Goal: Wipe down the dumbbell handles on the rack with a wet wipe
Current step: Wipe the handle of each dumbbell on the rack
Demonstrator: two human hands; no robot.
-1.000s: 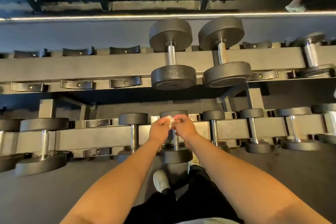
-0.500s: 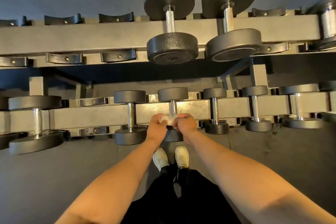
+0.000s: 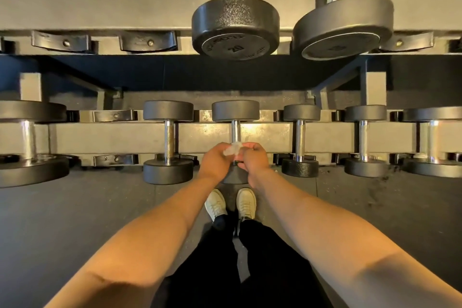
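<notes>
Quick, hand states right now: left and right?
Left hand: holding the wet wipe against the dumbbell handle.
Right hand: pinching the wet wipe too.

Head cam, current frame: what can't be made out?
All head view.
Lower handle and most of the near head of the middle dumbbell: hidden by the left hand and right hand.
Whether the wet wipe, bunched between them, touches the handle: too small.
Far heads of the left upper dumbbell and right upper dumbbell: cut off by the top edge.
Marking on the right one: blurred.
</notes>
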